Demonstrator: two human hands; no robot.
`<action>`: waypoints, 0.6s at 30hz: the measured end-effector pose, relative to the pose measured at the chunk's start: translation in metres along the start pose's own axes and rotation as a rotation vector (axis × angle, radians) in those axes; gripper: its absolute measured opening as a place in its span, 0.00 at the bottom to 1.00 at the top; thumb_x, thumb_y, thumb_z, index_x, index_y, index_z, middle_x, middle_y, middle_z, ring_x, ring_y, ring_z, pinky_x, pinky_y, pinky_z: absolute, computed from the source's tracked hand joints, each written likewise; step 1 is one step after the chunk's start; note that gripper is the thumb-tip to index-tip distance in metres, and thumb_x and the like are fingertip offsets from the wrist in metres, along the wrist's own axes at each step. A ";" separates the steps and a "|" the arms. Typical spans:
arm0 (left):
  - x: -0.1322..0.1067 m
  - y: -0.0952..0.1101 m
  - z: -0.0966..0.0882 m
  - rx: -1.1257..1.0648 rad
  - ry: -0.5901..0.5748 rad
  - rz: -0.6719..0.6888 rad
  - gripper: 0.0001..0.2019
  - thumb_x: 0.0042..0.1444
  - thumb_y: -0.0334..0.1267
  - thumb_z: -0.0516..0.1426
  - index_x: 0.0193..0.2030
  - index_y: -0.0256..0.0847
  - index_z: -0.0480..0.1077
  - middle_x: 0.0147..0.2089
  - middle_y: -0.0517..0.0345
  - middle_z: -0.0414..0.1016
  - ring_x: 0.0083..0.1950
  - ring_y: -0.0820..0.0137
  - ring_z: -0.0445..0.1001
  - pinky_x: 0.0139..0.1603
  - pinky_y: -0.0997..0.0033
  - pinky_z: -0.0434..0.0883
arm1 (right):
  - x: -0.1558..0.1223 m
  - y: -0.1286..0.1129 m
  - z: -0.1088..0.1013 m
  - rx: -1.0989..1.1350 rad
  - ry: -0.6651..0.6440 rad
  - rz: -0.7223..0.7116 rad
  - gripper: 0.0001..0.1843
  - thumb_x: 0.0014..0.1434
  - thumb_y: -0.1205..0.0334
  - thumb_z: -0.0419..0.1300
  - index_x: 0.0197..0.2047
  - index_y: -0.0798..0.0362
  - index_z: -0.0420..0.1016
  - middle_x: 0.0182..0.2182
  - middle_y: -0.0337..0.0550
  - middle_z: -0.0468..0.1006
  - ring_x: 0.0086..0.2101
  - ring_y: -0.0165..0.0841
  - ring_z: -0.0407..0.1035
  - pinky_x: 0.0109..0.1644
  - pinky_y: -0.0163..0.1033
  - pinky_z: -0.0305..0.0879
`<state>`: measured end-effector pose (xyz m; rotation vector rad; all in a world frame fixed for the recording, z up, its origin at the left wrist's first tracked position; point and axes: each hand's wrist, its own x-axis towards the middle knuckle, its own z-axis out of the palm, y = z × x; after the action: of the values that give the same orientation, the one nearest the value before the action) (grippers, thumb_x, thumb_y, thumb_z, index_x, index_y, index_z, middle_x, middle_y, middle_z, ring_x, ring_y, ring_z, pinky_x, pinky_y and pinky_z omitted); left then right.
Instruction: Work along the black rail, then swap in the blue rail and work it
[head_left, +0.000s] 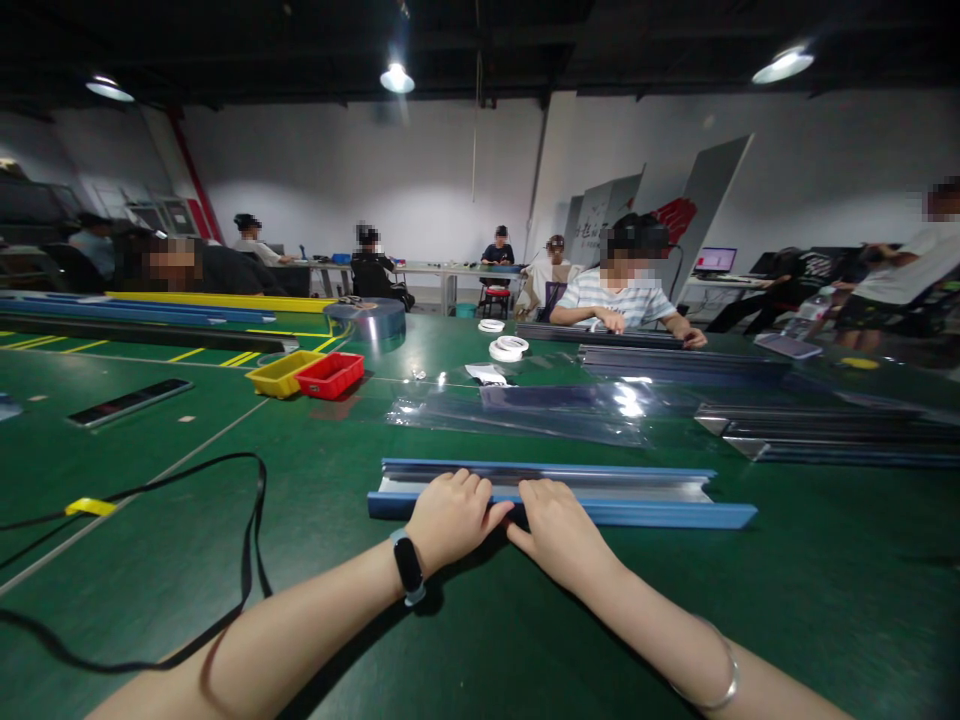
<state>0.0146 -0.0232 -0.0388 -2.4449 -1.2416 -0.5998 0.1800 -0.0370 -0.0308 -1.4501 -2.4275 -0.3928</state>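
A blue channel-shaped profile (660, 514) with a pale inner face and slanted ends lies lengthwise across the green table in front of me. My left hand (454, 515) grips its near wall left of the middle, fingers curled over the edge and thumb pointing right. Just beside it, my right hand (556, 525) is wrapped over the same wall, its thumb close to my left thumb. The fingertips of both hands are partly hidden inside the channel. Beyond the profile, transparent plastic film (555, 405) is spread on the table.
Dark profiles (832, 440) lie at the right. A yellow bin (285, 374), a red bin (332, 376) and a phone (131, 402) are at the left, with a black strap (251, 520) nearer me. White rolls (508, 348) lie farther back. A co-worker (619, 295) sits opposite.
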 end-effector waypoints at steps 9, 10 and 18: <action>0.000 -0.001 0.001 -0.005 0.040 0.004 0.18 0.58 0.48 0.43 0.28 0.37 0.64 0.26 0.53 0.68 0.32 0.66 0.66 0.31 0.67 0.61 | 0.001 0.001 0.002 -0.015 -0.004 -0.008 0.10 0.52 0.55 0.54 0.30 0.54 0.60 0.26 0.44 0.67 0.31 0.36 0.63 0.37 0.40 0.55; 0.000 -0.001 0.001 -0.006 0.043 0.005 0.18 0.58 0.48 0.44 0.28 0.37 0.64 0.26 0.53 0.68 0.32 0.66 0.66 0.31 0.67 0.61 | 0.001 0.001 0.002 -0.016 -0.004 -0.004 0.10 0.52 0.55 0.54 0.30 0.54 0.60 0.27 0.44 0.67 0.31 0.36 0.63 0.37 0.40 0.55; 0.000 -0.001 0.000 -0.010 0.009 -0.003 0.18 0.58 0.48 0.43 0.28 0.38 0.64 0.27 0.53 0.68 0.33 0.65 0.66 0.32 0.66 0.62 | 0.000 -0.002 0.001 -0.058 -0.003 0.035 0.12 0.51 0.54 0.55 0.31 0.54 0.60 0.28 0.45 0.67 0.32 0.37 0.63 0.38 0.41 0.55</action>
<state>0.0141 -0.0228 -0.0393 -2.4454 -1.2423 -0.6188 0.1782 -0.0373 -0.0320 -1.5154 -2.4087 -0.4578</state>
